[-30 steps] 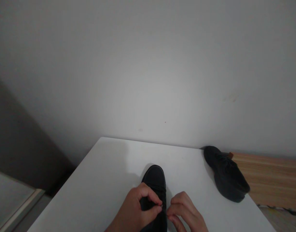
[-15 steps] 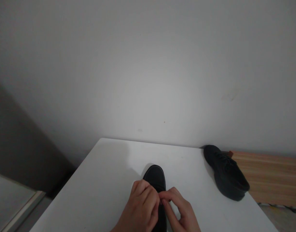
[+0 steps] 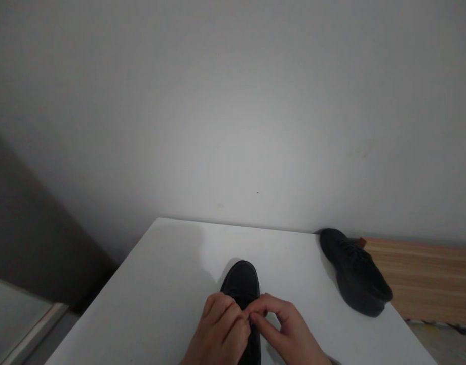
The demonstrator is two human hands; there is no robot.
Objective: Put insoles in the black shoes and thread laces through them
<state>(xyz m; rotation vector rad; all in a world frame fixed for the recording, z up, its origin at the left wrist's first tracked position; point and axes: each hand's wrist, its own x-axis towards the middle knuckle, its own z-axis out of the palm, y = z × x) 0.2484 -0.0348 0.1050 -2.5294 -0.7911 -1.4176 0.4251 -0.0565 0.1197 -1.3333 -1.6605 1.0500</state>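
Observation:
A black shoe (image 3: 240, 278) lies on the white table (image 3: 172, 263) at the bottom centre, toe pointing toward the wall. Over its left side and middle rests my left hand (image 3: 221, 329), fingers curled; what they hold is hidden. My right hand (image 3: 284, 327) comes in from the right, thumb and index finger pinched together at the shoe's lacing area. Something small and dark shows at these fingertips, too small to make out. Both hands nearly meet over the shoe.
A second black shoe (image 3: 356, 276), with laces, sits at the table's right edge. Behind the table rises a pale wall (image 3: 233, 126). A wood-grain board (image 3: 426, 279) is beyond the right edge, and a light panel (image 3: 16, 317) stands at the lower left.
My left hand has shifted slightly down, showing more of the shoe's front. My right hand has moved a little left, its thumb and index finger still pinched.

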